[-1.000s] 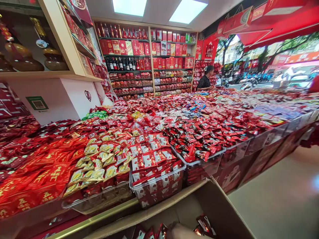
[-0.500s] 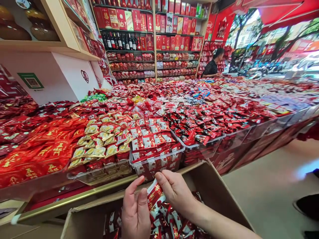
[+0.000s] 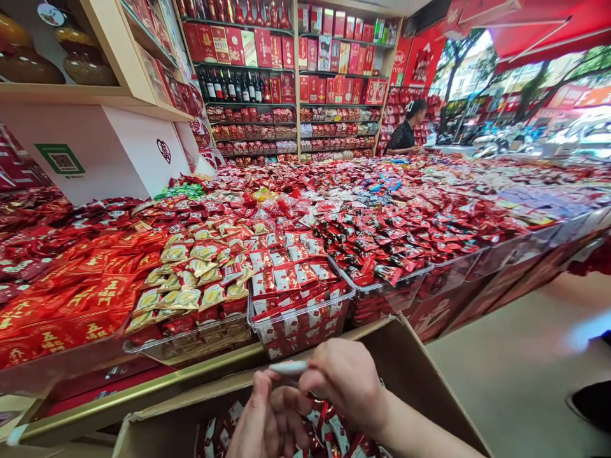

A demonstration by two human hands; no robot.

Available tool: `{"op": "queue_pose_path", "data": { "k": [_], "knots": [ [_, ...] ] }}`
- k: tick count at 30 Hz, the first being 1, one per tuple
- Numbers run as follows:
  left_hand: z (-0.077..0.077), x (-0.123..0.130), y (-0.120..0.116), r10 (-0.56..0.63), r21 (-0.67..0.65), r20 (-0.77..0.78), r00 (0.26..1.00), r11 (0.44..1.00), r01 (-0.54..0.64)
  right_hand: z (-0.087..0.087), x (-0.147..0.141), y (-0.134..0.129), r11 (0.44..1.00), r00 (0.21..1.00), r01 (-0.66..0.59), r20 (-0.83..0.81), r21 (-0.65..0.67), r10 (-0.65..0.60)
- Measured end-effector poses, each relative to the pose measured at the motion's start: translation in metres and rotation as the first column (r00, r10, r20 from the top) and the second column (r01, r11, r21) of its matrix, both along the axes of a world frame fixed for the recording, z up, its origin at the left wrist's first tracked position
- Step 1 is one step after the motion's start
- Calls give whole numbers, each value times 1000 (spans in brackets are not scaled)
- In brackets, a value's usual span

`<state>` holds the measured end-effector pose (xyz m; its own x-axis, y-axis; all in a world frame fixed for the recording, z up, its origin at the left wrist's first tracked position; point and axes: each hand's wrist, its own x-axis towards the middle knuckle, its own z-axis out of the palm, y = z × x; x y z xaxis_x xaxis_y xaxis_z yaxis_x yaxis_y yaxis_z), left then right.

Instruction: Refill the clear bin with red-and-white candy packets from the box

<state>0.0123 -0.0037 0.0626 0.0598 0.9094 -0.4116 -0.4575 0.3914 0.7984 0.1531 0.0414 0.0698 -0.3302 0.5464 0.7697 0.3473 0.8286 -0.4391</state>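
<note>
My right hand is closed on a small candy packet, seen edge-on as a pale strip above the open cardboard box. Just left of it, my left hand has its fingers curled loosely, palm up, with the thumb by the packet's left end; the palm holds nothing I can see. Red and white wrapped candies lie in the box under both hands. Behind the box stands a clear bin with rows of red and white packets.
The cardboard box stands against the display's gold edge. Gold packets and red packets fill the left side, dark red ones the right. A person is at the far side.
The packet has turned from showing its printed face to edge-on. My right hand has rotated knuckles up, and my left hand's fingers have curled under the packet.
</note>
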Motion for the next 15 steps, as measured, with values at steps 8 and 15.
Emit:
{"op": "queue_pose_path", "data": {
  "k": [8, 15],
  "knots": [
    [24, -4, 2, 95, 25, 227, 969, 994, -103, -4, 6, -14, 998, 989, -67, 132, -16, 68],
    [28, -2, 7, 98, 74, 189, 977, 991, -113, -17, 10, -10, 994, 995, -101, -17, -30, 101]
  ]
}}
